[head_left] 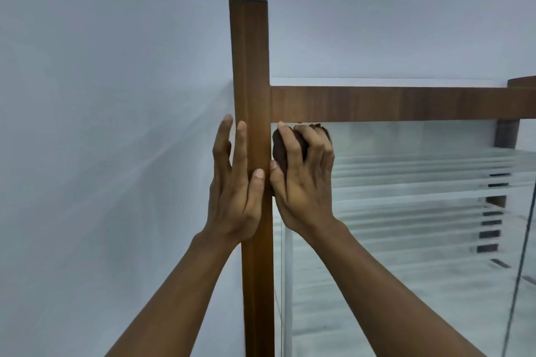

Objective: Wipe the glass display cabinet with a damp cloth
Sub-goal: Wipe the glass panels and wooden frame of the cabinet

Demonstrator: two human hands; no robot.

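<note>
— What are the hands doing?
— The left hand lies flat, fingers straight, on the tall brown wooden post at frame centre. The right hand grips a bunched dark brown cloth, just right of the post.
— Where's the cloth?
— Against the clear glass panel, in its top left corner under the horizontal brown wooden rail. A pale grey wall fills the left.

Soft, even, cool light; faint shadows, slight overall blur, wide-angle bending at edges
</note>
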